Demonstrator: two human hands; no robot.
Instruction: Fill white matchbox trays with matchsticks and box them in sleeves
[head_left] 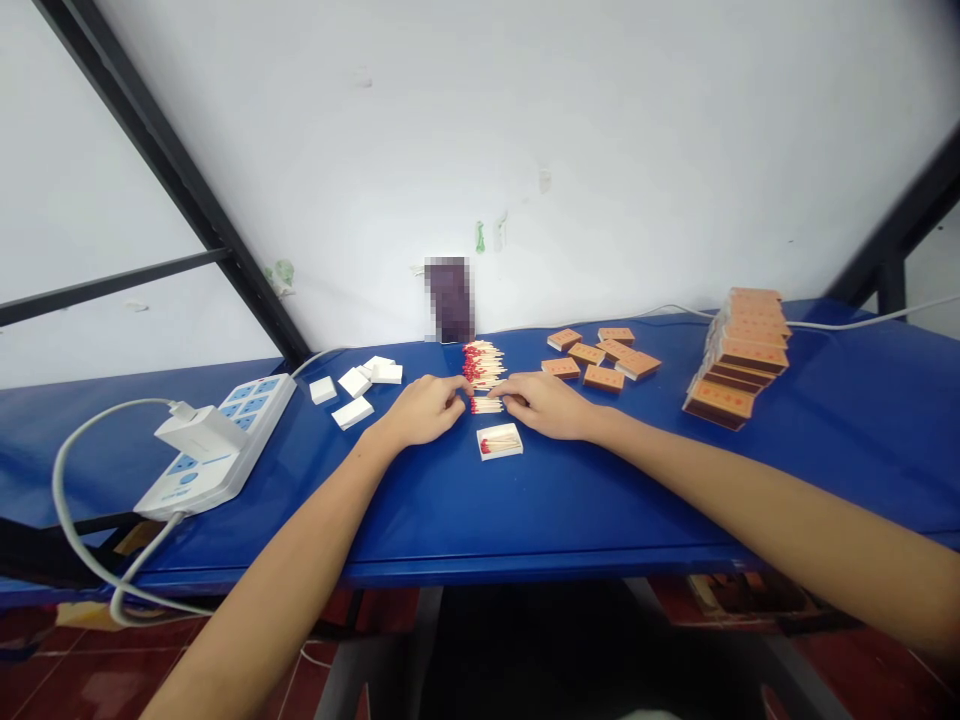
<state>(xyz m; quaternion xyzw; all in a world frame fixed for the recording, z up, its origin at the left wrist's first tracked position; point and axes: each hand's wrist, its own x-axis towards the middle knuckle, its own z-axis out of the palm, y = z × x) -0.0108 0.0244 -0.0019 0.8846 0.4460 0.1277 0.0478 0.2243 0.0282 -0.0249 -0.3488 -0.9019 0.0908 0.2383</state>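
A pile of red-headed matches (484, 366) lies in the middle of the blue table, heads to the left. Just in front of it is a small separate row of matches (487, 405). My left hand (427, 408) rests at the head ends, index finger stretched out and thumb apart. On the stick ends' side, my right hand (549, 405) reaches in with its index finger extended by the small row; its other fingers are bent and partly hidden. Neither hand visibly holds anything. Nearer to me sits a white matchbox tray (500, 455) with some matches inside.
White matchbox trays (353, 412) lie scattered at left, beside a power strip (225, 445) with a plugged-in charger and cable. Several orange matchbox sleeves (603, 379) lie right of the matches. A leaning stack of matchboxes (739, 358) stands farther right. A blurred dark object (451, 300) leans against the wall.
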